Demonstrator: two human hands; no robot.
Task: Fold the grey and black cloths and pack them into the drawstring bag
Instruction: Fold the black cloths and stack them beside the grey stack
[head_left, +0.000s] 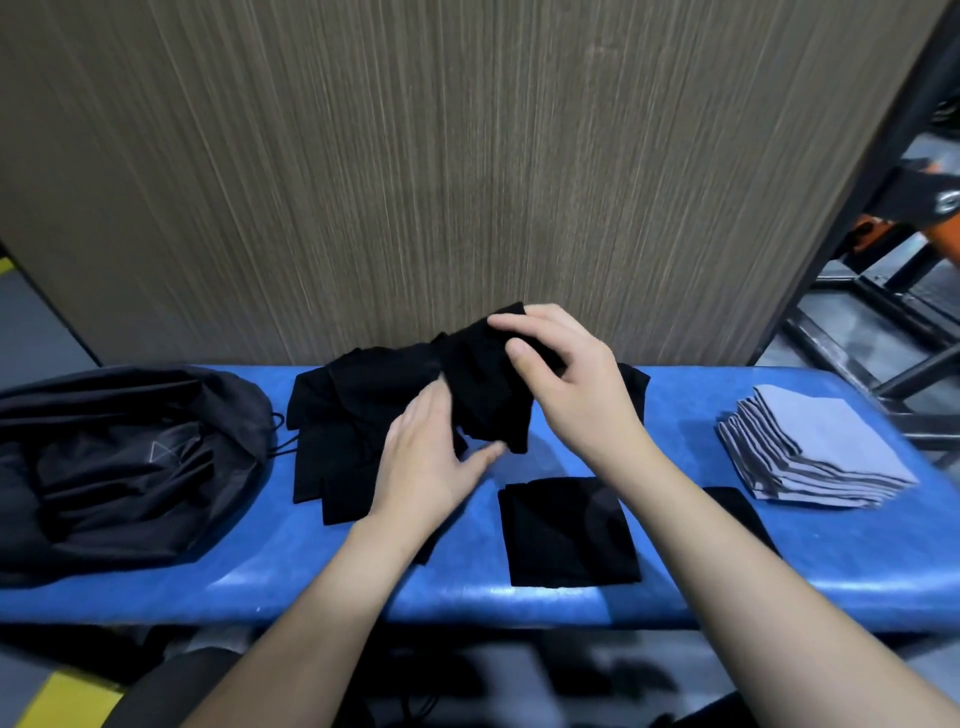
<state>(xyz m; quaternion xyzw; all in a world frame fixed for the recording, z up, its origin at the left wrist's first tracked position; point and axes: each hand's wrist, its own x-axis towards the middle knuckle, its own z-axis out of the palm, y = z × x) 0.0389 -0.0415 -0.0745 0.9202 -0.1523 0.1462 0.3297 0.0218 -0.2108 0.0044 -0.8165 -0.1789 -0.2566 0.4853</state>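
Presently held: one black cloth (485, 384), raised just above the counter (675, 587) near its far edge. Right hand (566, 384), grip: thumb and forefinger pinched on the cloth's upper corner, the fabric hanging below it, apparently so that it could be drawn clear and opened for folding. Left hand (431, 457), grip: fingers laid fairly straight against the lower left part of the same cloth, thumb spread toward the counter; whether its fingertips closed on the fabric could not be told, as the cloth hid them. Its placing suggested it was parting this piece from the heap beneath. Item, heap of unfolded black cloths (343, 441): matte, limp, overlapping at odd angles, lying left of centre and partly under the left hand. Item, folded black cloth (566, 530): a neat near-square, set toward the counter's near edge between the forearms, judged the start of the finished black stack. Item, a further dark piece (727, 501), just right of the right forearm, mostly hidden. Item, stack of grey cloths (810, 452): folded, fanned so the edges showed in steps, at the right end, well apart from the black ones. Item, drawstring bag (119, 467): dark, crumpled, slack, at the left end, cord trailing toward the heap; nothing visibly packed yet.
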